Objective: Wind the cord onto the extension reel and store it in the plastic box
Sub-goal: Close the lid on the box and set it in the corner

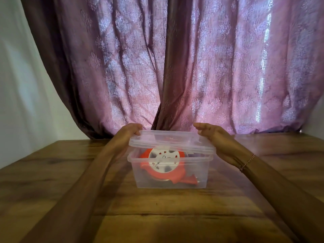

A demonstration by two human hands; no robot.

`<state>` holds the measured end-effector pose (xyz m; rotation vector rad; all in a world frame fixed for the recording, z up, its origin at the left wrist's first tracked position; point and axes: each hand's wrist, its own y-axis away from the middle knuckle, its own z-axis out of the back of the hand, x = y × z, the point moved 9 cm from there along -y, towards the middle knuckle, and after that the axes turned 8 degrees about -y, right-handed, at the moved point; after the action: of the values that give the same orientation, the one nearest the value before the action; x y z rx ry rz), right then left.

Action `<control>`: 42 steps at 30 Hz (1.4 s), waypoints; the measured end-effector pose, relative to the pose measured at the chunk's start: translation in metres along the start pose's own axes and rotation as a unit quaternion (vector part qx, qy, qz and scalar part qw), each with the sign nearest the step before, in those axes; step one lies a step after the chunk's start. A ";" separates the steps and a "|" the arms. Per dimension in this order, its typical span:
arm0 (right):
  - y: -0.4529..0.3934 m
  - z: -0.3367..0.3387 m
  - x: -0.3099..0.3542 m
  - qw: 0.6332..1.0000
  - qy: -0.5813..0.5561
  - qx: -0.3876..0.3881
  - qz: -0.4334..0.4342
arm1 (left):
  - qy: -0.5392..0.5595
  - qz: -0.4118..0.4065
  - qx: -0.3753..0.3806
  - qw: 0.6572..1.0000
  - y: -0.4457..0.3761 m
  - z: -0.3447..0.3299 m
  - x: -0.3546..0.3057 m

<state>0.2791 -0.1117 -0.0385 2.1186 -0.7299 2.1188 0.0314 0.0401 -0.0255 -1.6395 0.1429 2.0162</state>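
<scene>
A clear plastic box (168, 181) stands on the wooden table. Inside it lies the red extension reel (163, 163) with a white hub, tilted toward me. A clear lid (171, 140) sits crooked on top of the box, its front edge raised above the rim. My left hand (128, 133) grips the lid's far left corner. My right hand (213, 135) is beside the lid's right end, fingers extended; whether it touches the lid I cannot tell. No loose cord shows outside the box.
The wooden table (52, 172) stretches around the box. Purple patterned curtains (210, 67) hang right behind the table's back edge. A white wall (21, 85) is at the left.
</scene>
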 end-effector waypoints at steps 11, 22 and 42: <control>-0.002 0.002 -0.027 0.993 0.102 -0.026 -0.053 | -0.033 0.024 -0.026 0.999 0.001 0.006 0.031; 0.005 0.002 -0.025 0.951 0.295 0.021 -0.088 | -0.107 0.035 0.018 0.994 -0.005 0.001 0.029; 0.015 0.008 -0.041 0.957 0.190 -0.052 -0.211 | -0.049 0.174 -0.034 0.983 0.006 0.005 0.064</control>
<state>0.2829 -0.1163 -0.0824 1.5634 -0.3028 2.0930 0.0168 0.0577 -0.0854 -1.6422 0.3494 2.3804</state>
